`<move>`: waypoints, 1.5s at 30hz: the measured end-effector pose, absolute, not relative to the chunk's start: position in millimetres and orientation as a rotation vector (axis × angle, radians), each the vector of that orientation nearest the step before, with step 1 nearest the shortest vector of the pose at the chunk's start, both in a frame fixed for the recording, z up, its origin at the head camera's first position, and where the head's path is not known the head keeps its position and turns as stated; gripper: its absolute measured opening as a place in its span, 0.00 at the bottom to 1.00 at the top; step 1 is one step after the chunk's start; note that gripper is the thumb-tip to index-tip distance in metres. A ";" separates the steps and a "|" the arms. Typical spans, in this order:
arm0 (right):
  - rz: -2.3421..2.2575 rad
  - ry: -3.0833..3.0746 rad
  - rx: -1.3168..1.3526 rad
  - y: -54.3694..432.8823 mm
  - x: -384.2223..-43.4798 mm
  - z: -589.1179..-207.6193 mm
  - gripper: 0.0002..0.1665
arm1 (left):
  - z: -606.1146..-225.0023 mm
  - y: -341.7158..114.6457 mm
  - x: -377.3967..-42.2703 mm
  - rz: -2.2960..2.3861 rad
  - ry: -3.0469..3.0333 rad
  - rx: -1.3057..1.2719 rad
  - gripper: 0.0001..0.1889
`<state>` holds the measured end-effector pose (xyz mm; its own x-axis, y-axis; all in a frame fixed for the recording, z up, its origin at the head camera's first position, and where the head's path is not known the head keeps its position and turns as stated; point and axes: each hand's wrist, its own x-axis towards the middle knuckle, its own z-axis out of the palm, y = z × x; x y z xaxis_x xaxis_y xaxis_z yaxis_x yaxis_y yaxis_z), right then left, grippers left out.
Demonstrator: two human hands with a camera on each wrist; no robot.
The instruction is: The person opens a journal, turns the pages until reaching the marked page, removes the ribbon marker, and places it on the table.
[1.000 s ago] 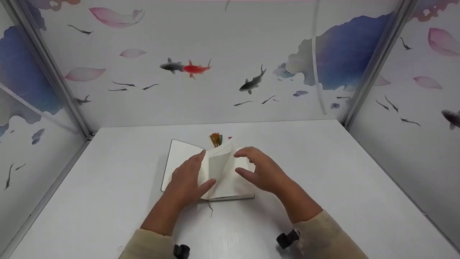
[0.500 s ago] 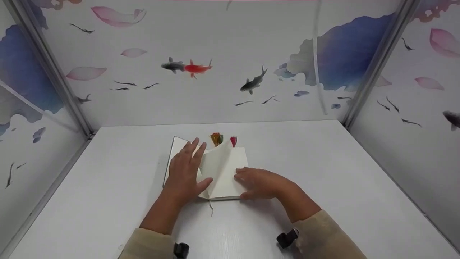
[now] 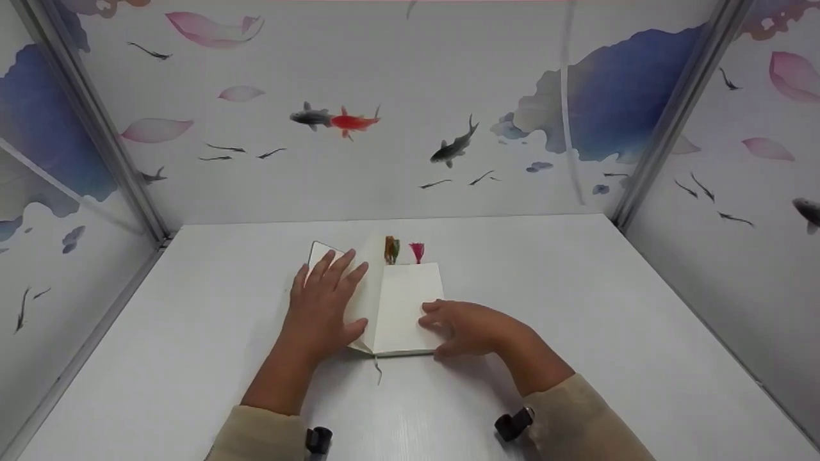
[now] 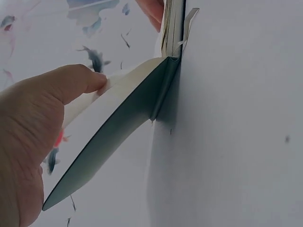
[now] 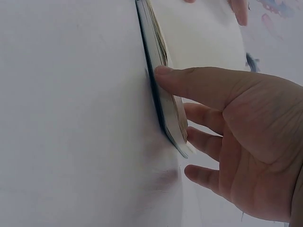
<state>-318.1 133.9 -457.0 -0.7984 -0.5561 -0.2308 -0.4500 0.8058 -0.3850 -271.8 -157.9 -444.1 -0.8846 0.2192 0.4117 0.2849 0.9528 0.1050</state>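
Note:
An open notebook (image 3: 408, 307) with cream pages and a dark green cover (image 4: 120, 120) lies on the table. My left hand (image 3: 323, 307) rests with spread fingers on the left-hand page, thumb near the fold. In the left wrist view the left cover slants up off the table. My right hand (image 3: 471, 326) holds the notebook's near right corner, thumb (image 5: 189, 82) against the page edges and fingers curled at the right side. Brown-green tassels (image 3: 391, 250) and a pink tassel (image 3: 417, 251) stick out at the far edge. A thin ribbon (image 3: 378, 370) hangs from the near end of the spine.
The white table (image 3: 551, 288) extends around the notebook on all sides. Behind it stands a white panel (image 3: 384, 186) painted with fish and petals, with side panels at left and right. Black wrist cameras (image 3: 514, 424) sit at both sleeves.
A page has turned over to the left, baring the right page. My left hand shifted slightly left and its fingers spread. My right hand came down to the near right corner.

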 end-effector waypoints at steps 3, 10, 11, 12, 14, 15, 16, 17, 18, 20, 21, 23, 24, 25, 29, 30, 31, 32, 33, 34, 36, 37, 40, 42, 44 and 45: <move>-0.460 2.656 -0.760 134.4 -318.1 -457.2 0.40 | -444.6 -158.7 -272.3 -0.184 -2.725 -0.342 0.50; -0.423 2.629 -0.780 137.6 -317.2 -456.1 0.42 | -448.9 -162.4 -272.7 -0.140 -2.850 -0.269 0.44; -0.414 2.625 -0.787 138.5 -317.4 -455.8 0.42 | -450.1 -162.9 -272.9 -0.139 -2.866 -0.261 0.43; -0.406 2.620 -0.794 139.4 -317.8 -455.5 0.42 | -451.1 -163.1 -272.9 -0.141 -2.881 -0.254 0.41; -0.407 2.610 -0.804 141.3 -318.6 -455.2 0.41 | -453.4 -163.4 -273.3 -0.149 -2.916 -0.252 0.38; -0.413 2.606 -0.807 142.3 -319.0 -455.1 0.41 | -453.7 -163.1 -272.8 -0.163 -2.935 -0.256 0.37; -0.420 2.603 -0.804 143.4 -319.3 -455.3 0.40 | -454.2 -162.6 -272.4 -0.179 -2.953 -0.262 0.35; -0.428 2.600 -0.798 144.4 -319.7 -455.9 0.40 | -454.4 -162.1 -271.8 -0.197 -2.973 -0.271 0.34; -0.430 2.598 -0.797 145.3 -320.1 -456.4 0.40 | -454.9 -161.6 -271.3 -0.220 -2.993 -0.281 0.33; -0.441 2.594 -0.785 146.6 -320.5 -457.1 0.39 | -456.3 -161.1 -270.5 -0.267 -3.032 -0.296 0.32; -0.447 2.591 -0.780 147.1 -320.8 -457.4 0.39 | -457.2 -161.1 -270.2 -0.287 -3.052 -0.299 0.32; -0.447 2.585 -0.775 147.5 -321.6 -457.7 0.39 | -459.9 -161.9 -270.2 -0.324 -3.085 -0.297 0.33; -0.446 2.581 -0.777 147.5 -322.0 -457.8 0.39 | -461.3 -162.6 -270.2 -0.340 -3.102 -0.291 0.33; -0.446 2.577 -0.782 147.5 -322.3 -457.8 0.39 | -462.5 -163.2 -270.2 -0.353 -3.118 -0.283 0.34; -0.433 2.572 -0.808 147.7 -324.2 -458.9 0.39 | -465.1 -165.4 -269.6 -0.428 -3.162 -0.261 0.36; -0.430 2.572 -0.812 147.9 -324.5 -459.4 0.40 | -465.2 -165.5 -269.2 -0.448 -3.170 -0.256 0.36; -0.429 2.572 -0.813 147.8 -324.8 -459.7 0.40 | -465.6 -165.7 -268.9 -0.465 -3.180 -0.251 0.36; -0.429 2.572 -0.810 147.7 -324.9 -460.1 0.40 | -465.7 -165.8 -268.5 -0.479 -3.187 -0.252 0.36; -0.429 2.572 -0.809 147.6 -324.9 -460.3 0.40 | -466.1 -165.7 -268.3 -0.498 -3.197 -0.249 0.36; -0.426 2.572 -0.809 147.3 -324.8 -460.4 0.39 | -466.4 -165.2 -268.1 -0.511 -3.207 -0.245 0.36; -0.429 2.572 -0.805 146.9 -324.3 -460.0 0.39 | -466.7 -163.7 -268.2 -0.531 -3.224 -0.239 0.35; -0.430 2.573 -0.807 146.9 -323.9 -459.3 0.39 | -467.0 -163.2 -268.2 -0.536 -3.231 -0.237 0.35; -0.431 2.575 -0.809 146.3 -323.2 -457.6 0.38 | -468.8 -162.5 -268.6 -0.541 -3.246 -0.228 0.35; -0.436 2.574 -0.801 145.8 -323.3 -457.1 0.38 | -469.9 -163.1 -268.8 -0.538 -3.246 -0.223 0.35; -0.440 2.577 -0.794 145.7 -323.2 -457.1 0.37 | -470.8 -163.6 -269.8 -0.536 -3.248 -0.218 0.35; -0.443 2.576 -0.795 145.6 -323.4 -457.3 0.36 | -471.3 -163.9 -270.3 -0.535 -3.250 -0.216 0.36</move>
